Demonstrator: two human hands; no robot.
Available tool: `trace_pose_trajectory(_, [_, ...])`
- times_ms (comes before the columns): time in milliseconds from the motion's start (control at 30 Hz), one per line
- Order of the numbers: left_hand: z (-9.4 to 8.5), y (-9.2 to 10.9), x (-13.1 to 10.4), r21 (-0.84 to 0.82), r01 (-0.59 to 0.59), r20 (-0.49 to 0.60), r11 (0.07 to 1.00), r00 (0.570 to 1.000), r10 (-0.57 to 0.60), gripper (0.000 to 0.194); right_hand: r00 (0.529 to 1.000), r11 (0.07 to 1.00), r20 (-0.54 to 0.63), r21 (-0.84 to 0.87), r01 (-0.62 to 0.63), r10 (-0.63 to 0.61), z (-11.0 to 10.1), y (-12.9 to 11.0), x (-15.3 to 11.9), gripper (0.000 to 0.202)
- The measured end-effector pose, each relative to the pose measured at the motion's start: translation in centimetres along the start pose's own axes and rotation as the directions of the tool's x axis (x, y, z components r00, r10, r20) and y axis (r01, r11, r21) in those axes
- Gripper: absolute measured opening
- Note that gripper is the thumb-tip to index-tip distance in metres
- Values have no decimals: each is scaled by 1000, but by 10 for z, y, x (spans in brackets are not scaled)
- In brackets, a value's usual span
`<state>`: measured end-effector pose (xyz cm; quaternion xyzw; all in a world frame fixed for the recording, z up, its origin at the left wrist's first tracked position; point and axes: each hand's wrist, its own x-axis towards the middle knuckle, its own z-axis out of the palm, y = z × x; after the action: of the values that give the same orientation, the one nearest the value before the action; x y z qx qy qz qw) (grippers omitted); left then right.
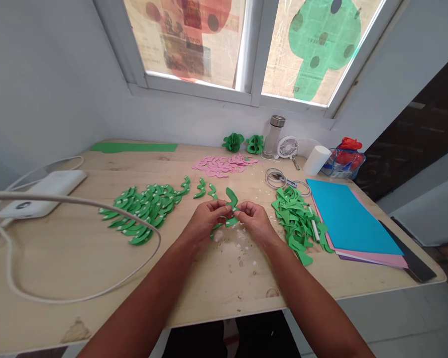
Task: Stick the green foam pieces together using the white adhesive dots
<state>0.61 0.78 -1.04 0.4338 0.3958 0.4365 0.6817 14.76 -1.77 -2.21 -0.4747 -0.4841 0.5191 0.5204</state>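
Between my two hands, over the middle of the table, is a curved green paper piece (231,197) with a small white patch where my fingertips meet. My left hand (208,219) pinches it from the left, and my right hand (254,219) pinches it from the right. Another green piece shows just under my fingers, partly hidden. To the left spreads a pile of curved green paper pieces (145,211) with white tabs. A few similar pieces (200,189) lie apart beyond my left hand. Tiny white scraps (242,247) are scattered below my hands.
Right of my hands lie green offcuts (293,216) with a white pen (315,231), scissors (283,180) and coloured sheets (354,214). Behind are pink cutouts (224,165), a bottle (274,136) and a small fan (287,147). A white cable (97,297) loops at left by a power strip (43,194).
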Motion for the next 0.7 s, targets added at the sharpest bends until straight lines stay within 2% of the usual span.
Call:
trace_pose_trajectory(100, [2,-2,0,61,-77,-63,995,995,81,24,989,974,-93,-206,94,-116,1,0,-1,15])
trace_pose_trajectory(200, [5,-2,-1,123,-150,-149,981,974,167,24,911,850,-218,-482,212,-351,2,-4,-4,11])
trace_pose_trajectory(233, [6,-1,-2,142,-172,-173,975,965,196,25,882,809,-227,-536,240,-413,3,-5,-6,9])
trace_pose_trajectory(267, [7,-1,-2,163,-194,-188,967,956,223,26,874,788,-212,-558,259,-438,3,-6,-7,10])
trace_pose_trajectory(367, [9,-1,-2,228,-241,-196,943,938,287,26,915,807,-126,-528,265,-383,4,-3,-7,12])
trace_pose_trajectory(467, [9,-2,-2,252,-251,-171,935,939,299,23,966,881,-105,-443,166,-235,4,4,-4,14])
trace_pose_trajectory(567, [9,-2,-2,244,-226,-141,943,954,265,21,983,944,-125,-317,88,-134,4,9,0,15])
trace_pose_trajectory(700, [9,-1,-3,208,-182,-118,961,971,209,22,988,977,-135,-208,42,-71,5,5,1,14])
